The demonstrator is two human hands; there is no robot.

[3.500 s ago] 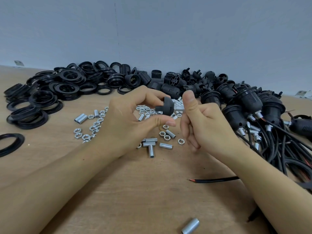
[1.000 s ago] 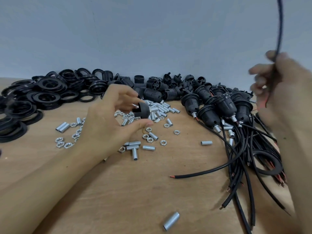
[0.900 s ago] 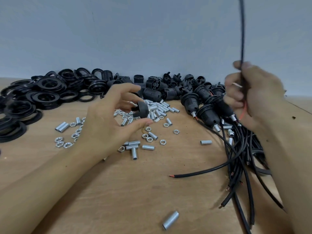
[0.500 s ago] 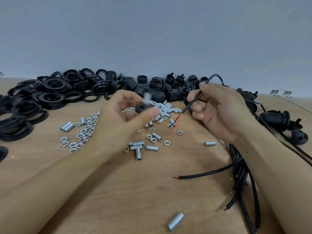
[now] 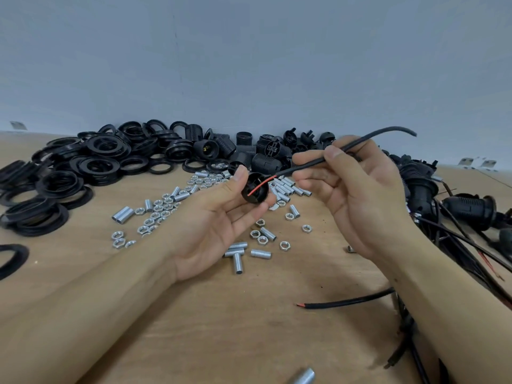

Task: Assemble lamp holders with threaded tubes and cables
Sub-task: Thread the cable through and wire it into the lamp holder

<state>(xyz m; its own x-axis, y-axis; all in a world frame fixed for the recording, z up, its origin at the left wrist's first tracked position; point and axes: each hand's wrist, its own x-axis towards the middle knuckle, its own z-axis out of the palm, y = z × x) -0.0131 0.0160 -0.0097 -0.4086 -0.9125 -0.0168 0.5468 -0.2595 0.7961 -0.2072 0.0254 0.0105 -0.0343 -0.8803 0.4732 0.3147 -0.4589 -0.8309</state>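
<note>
Over the plywood bench (image 5: 194,328), dead centre, I saw the left hand (image 5: 219,225) pinching a black lamp holder cap (image 5: 255,191) while the right hand (image 5: 357,195) pinched a black cable (image 5: 360,141), its red wire against the cap. No writing was readable anywhere. Black rings (image 5: 91,162) lay at ten o'clock, silver threaded tubes (image 5: 238,252) and nuts (image 5: 158,212) mid-bench, a plain grey wall (image 5: 249,65) at twelve.

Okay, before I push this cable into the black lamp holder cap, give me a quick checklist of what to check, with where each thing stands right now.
1. Left hand holds the black cap firmly: ok.
2. Right hand pinches the cable near its stripped end: ok.
3. Red wire reaches the cap: ok.
4. Wire lined up with the cap's hole: cannot tell.
5. Threaded tube fitted in the cap: cannot tell.
6. Spare threaded tubes within reach: ok.
</note>
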